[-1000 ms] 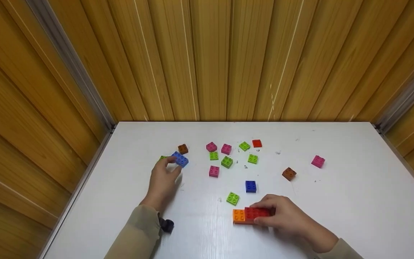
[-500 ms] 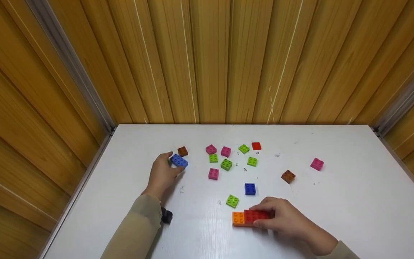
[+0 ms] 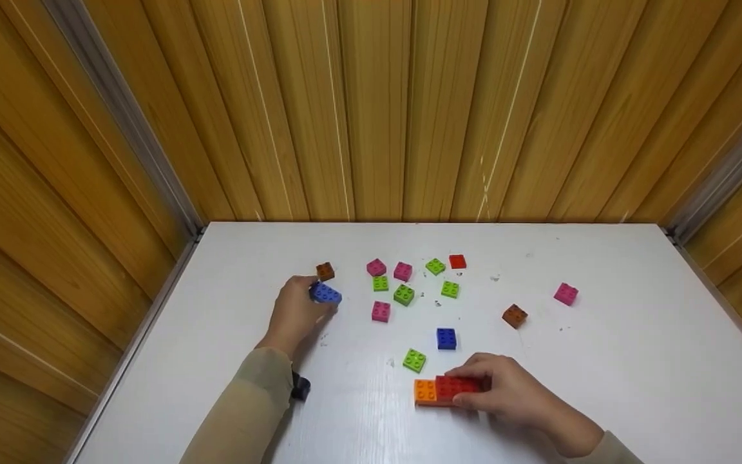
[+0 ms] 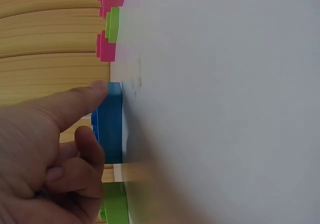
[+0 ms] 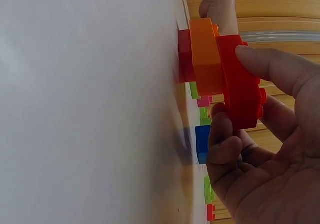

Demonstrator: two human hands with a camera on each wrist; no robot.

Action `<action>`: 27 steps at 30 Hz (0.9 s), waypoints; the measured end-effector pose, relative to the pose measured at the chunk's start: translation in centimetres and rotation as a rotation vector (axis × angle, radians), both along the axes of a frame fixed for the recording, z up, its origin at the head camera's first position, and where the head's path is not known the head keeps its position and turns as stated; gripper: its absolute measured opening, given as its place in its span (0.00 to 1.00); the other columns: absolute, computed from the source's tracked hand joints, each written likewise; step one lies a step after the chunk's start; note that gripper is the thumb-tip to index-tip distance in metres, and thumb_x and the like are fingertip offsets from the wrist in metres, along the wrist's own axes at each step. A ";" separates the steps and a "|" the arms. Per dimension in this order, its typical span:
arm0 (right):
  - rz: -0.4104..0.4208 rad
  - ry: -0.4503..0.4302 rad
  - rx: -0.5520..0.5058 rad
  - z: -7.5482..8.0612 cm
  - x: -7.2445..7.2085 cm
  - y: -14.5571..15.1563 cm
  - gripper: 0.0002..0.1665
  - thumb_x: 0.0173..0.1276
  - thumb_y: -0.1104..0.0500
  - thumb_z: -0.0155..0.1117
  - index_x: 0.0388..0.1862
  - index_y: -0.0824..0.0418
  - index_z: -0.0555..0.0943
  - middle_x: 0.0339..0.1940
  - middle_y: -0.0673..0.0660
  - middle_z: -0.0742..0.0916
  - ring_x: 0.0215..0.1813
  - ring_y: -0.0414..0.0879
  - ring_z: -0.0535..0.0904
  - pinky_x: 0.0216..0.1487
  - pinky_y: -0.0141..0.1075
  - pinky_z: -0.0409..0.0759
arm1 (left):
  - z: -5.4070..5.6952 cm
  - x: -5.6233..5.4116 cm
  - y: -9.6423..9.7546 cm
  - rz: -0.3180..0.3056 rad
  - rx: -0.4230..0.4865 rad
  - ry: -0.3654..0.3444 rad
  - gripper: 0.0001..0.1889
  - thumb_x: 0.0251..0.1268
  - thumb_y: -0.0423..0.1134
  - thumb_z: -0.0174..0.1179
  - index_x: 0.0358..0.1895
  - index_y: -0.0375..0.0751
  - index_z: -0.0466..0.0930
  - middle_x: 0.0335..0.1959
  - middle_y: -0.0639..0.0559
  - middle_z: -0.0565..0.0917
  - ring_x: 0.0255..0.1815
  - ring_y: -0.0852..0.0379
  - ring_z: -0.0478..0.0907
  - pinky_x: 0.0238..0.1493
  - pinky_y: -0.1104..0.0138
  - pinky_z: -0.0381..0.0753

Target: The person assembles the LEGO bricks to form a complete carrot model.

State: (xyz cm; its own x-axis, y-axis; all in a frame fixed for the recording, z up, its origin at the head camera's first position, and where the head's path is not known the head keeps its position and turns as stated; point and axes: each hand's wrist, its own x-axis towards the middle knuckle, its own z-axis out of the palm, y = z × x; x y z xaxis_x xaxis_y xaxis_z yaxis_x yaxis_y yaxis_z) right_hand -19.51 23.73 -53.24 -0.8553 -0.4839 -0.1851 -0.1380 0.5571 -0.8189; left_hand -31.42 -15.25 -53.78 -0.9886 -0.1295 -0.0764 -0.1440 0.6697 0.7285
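Note:
My left hand [image 3: 295, 317] pinches a long blue brick [image 3: 327, 293] at the left of the white table. In the left wrist view the same blue brick [image 4: 111, 126] stands studs away from the tabletop, a digit on its end. A green brick [image 4: 115, 204] beside it is covered by the hand in the head view. My right hand [image 3: 506, 393] grips a stepped stack at the near side, its red top brick [image 3: 453, 386] over an orange brick [image 3: 425, 390]. The right wrist view shows another red brick [image 5: 185, 56] under the orange one.
A dark blue brick [image 3: 446, 338] and a lime brick [image 3: 414, 360] lie just beyond the stack. Farther back are several pink, green and red bricks. Brown bricks [image 3: 514, 316] [image 3: 325, 270] lie at either side, a pink brick [image 3: 565, 294] far right. Panelled walls enclose the table [image 3: 603, 361].
My left fingers have closed round the long blue brick and shifted it slightly right and nearer. The right hand keeps its hold on the stack. The head view has tilted a little.

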 end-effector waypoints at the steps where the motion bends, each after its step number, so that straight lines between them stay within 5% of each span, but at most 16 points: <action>1: -0.001 -0.001 0.002 0.0 0.0 0.0 0.22 0.73 0.50 0.84 0.63 0.51 0.94 0.52 0.51 0.91 0.50 0.44 0.82 0.48 0.28 0.80 | 0.0 0.0 0.0 -0.006 -0.011 -0.001 0.39 0.70 0.37 0.81 0.81 0.34 0.76 0.78 0.35 0.79 0.80 0.35 0.80 0.82 0.43 0.78; 15: 0.000 -0.007 0.010 0.2 0.0 0.1 0.22 0.73 0.50 0.83 0.63 0.50 0.94 0.53 0.51 0.92 0.51 0.46 0.81 0.49 0.28 0.79 | 0.1 0.2 -0.2 -0.078 -0.114 0.016 0.29 0.67 0.37 0.83 0.70 0.38 0.88 0.72 0.39 0.81 0.77 0.37 0.81 0.81 0.44 0.80; 27: 0.017 0.032 0.003 0.1 -0.1 0.1 0.21 0.73 0.51 0.83 0.63 0.51 0.94 0.52 0.50 0.92 0.51 0.40 0.82 0.51 0.27 0.79 | 0.3 0.8 -0.9 -0.142 -0.155 0.013 0.26 0.71 0.33 0.79 0.70 0.36 0.86 0.72 0.38 0.87 0.78 0.36 0.82 0.81 0.44 0.80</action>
State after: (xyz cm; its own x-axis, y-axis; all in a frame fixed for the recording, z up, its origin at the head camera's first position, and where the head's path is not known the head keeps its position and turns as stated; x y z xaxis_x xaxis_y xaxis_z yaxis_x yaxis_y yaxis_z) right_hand -19.57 23.79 -53.12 -0.8526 -0.4978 -0.1588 -0.1739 0.5569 -0.8122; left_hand -30.59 -16.13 -53.49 -0.9986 0.0019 -0.0538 -0.0317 0.7870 0.6161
